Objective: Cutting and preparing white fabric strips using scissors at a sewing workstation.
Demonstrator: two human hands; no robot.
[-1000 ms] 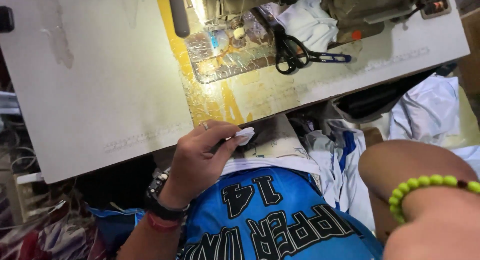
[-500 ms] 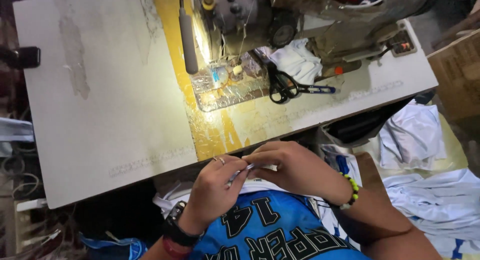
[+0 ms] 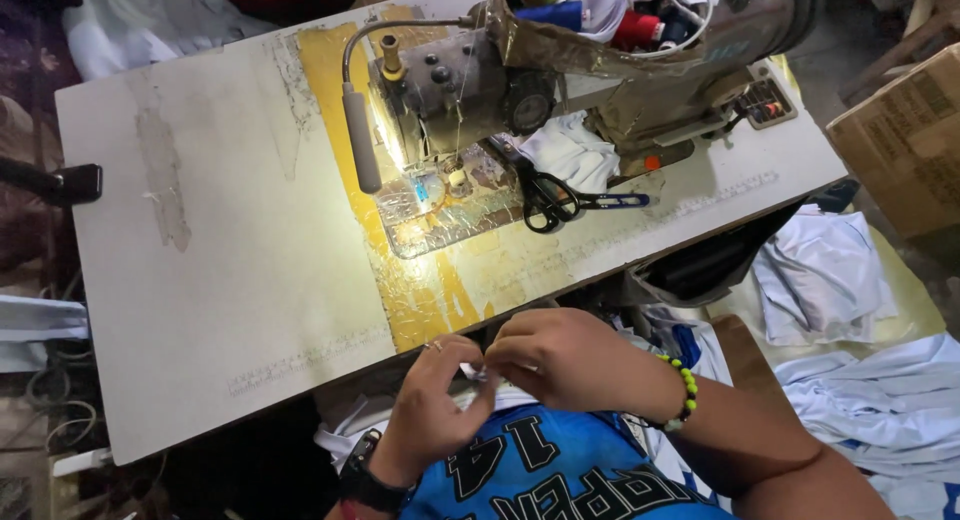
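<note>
My left hand (image 3: 435, 410) and my right hand (image 3: 565, 358) meet just below the near edge of the sewing table (image 3: 220, 280). Together they pinch a small white piece of fabric (image 3: 478, 372) between the fingertips. A blue jersey with white and black print (image 3: 545, 470) lies on my lap under the hands. My left wrist wears a black watch, my right wrist a green bead bracelet. What the piece is attached to stays hidden by my fingers.
A sewing machine (image 3: 560, 70) stands on the table's far right with its lamp lit over the needle plate (image 3: 440, 205). Black scissors with a blue handle (image 3: 565, 198) lie beside white cloth. White garments (image 3: 830, 280) pile on the floor at right, next to a cardboard box (image 3: 905, 130).
My right hand came in from the right and joined the left on the small white piece. The view tilted up, showing more of the machine.
</note>
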